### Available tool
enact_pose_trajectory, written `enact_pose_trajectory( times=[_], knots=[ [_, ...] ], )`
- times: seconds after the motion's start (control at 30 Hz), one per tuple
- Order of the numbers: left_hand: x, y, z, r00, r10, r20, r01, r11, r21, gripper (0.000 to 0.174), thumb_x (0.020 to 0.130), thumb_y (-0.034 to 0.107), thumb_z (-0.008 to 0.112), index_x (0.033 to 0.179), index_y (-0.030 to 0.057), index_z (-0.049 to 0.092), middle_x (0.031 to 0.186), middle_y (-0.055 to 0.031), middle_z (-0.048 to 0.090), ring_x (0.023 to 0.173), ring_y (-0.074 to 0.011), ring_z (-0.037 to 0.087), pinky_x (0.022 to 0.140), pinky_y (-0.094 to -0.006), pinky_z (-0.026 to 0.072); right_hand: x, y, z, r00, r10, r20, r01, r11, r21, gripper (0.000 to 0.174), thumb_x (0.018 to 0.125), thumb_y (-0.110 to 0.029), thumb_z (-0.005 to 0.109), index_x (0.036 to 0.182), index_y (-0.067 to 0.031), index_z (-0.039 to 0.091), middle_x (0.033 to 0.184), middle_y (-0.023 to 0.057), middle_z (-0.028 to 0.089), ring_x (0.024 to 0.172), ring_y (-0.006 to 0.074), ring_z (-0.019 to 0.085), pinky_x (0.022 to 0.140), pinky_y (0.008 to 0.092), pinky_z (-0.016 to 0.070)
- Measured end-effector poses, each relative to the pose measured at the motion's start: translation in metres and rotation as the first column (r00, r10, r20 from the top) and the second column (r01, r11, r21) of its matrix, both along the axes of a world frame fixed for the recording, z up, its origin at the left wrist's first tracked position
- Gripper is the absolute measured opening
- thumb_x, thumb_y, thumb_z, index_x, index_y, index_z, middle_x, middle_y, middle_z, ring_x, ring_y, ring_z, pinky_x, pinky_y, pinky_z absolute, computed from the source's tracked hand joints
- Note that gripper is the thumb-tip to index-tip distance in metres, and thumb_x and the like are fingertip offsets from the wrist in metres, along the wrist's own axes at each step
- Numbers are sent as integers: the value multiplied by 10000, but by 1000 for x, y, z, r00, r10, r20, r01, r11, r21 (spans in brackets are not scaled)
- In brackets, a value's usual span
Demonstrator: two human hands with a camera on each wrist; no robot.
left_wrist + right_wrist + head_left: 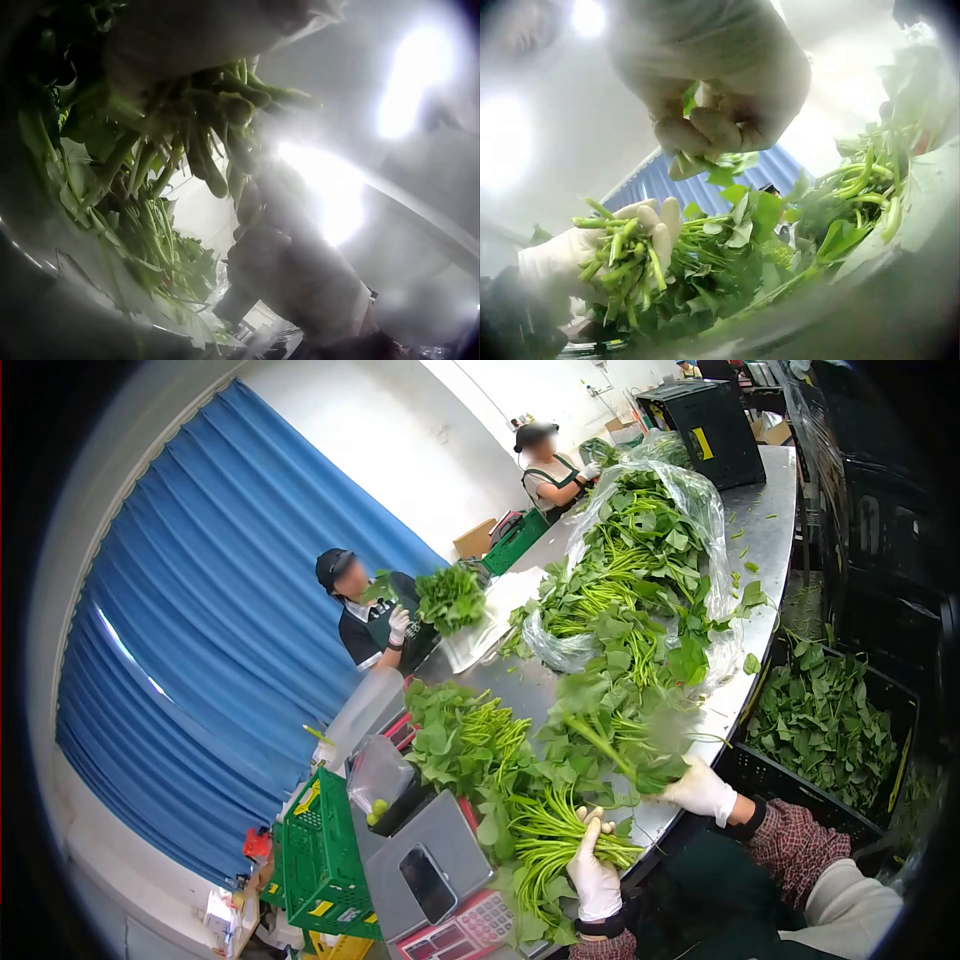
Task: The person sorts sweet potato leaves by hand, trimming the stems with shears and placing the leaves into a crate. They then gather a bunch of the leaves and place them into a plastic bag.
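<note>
My white-gloved left hand [597, 885] grips a thick bundle of leafy green stems [545, 840] low over the table's near edge. In the right wrist view the bundle's cut stem ends [622, 259] poke out past the curled fingers of that hand. To the right, my gloved right hand [697, 792] pinches a leafy sprig [607, 745], blurred in the head view. Its fingers [720, 129] are curled, with bits of green showing between them. Just beyond both hands lies a big heap of the same greens [640, 550] on a clear plastic bag [560, 645].
A black crate [735, 770] of greens stands below the table edge at right. On the left are a phone [428, 883] on a grey scale [450, 840], a calculator-like keypad [487, 920] and green crates [330, 860]. Two people work across the metal table [765, 550].
</note>
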State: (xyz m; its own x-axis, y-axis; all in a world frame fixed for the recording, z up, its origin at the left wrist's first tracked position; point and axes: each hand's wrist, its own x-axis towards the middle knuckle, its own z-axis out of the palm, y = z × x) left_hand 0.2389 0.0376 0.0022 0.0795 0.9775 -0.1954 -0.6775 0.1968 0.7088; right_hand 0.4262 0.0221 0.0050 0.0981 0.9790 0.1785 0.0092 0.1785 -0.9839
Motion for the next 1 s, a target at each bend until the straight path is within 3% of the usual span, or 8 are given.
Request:
enact_pose_trajectory(
  times=[0.07, 0.17, 0.37, 0.5, 0.63, 0.83, 0.97, 1.0],
  knots=[
    [3, -2, 3, 999, -11, -48, 11, 1000, -4, 330, 856, 59, 627, 1163, -2, 521, 1015, -87, 613, 751, -131, 549, 774, -292, 473, -7, -4, -11, 998, 61, 31, -64, 994, 87, 286, 776, -72, 706, 1048, -30, 628, 922, 39, 675, 815, 81, 583, 767, 258, 483],
    [0, -5, 0, 985, -7, -174, 9, 1000, 14, 318, 853, 57, 636, 1151, -6, 544, 996, -72, 601, 757, -117, 537, 756, -267, 468, -8, -17, -11, 920, 37, 389, -74, 994, 83, 256, 770, -163, 699, 1014, -104, 649, 882, 84, 663, 749, 178, 640, 681, 265, 501],
    [4, -9, 2, 991, 12, -133, -5, 998, 55, 297, 793, 8, 695, 1068, 16, 582, 929, -37, 615, 773, -128, 572, 725, -257, 476, -17, -23, -18, 735, -127, 666, -55, 968, 246, 282, 723, -249, 711, 977, -142, 653, 842, 41, 652, 739, 246, 638, 640, 309, 511],
    [4, -10, 1, 989, -47, -141, 54, 998, 45, 398, 804, -26, 658, 1178, 19, 531, 1003, -49, 602, 797, -130, 559, 738, -251, 479, -26, -29, -19, 758, -293, 583, 61, 921, 385, 230, 688, -265, 744, 841, -103, 683, 814, 61, 650, 695, 244, 637, 607, 322, 507],
    [5, -13, 10, 993, -22, -117, 26, 999, 32, 386, 806, -35, 648, 1168, 33, 534, 1011, -52, 607, 822, -135, 574, 748, -262, 487, -25, -27, -16, 882, -327, 341, 103, 838, 536, 256, 738, -233, 738, 915, -53, 701, 766, 93, 669, 642, 251, 633, 598, 287, 493],
    [6, -14, 5, 989, -32, -143, 36, 999, 24, 387, 809, -45, 641, 1173, 28, 529, 1011, -63, 606, 823, -144, 577, 746, -278, 495, -22, -37, -23, 982, -127, 138, 85, 958, 274, 167, 797, -110, 693, 923, -2, 700, 714, 94, 662, 598, 153, 619, 567, 253, 470],
    [7, -10, 3, 991, -52, -126, 61, 996, 67, 327, 829, -31, 625, 1136, 5, 519, 991, -91, 605, 751, -152, 558, 753, -293, 486, -4, -46, -23, 943, -330, -41, 333, 935, 119, 114, 834, -105, 646, 823, -2, 693, 709, 59, 664, 621, 110, 588, 597, 245, 474],
    [4, -8, 3, 993, -16, -117, 24, 997, 68, 314, 836, -28, 617, 1131, 3, 515, 978, -96, 604, 738, -150, 551, 745, -295, 484, 12, -46, -31, 887, -458, -55, 457, 857, 241, 172, 879, -155, 602, 801, -11, 655, 700, 37, 657, 609, 90, 576, 577, 222, 452]
  ],
)
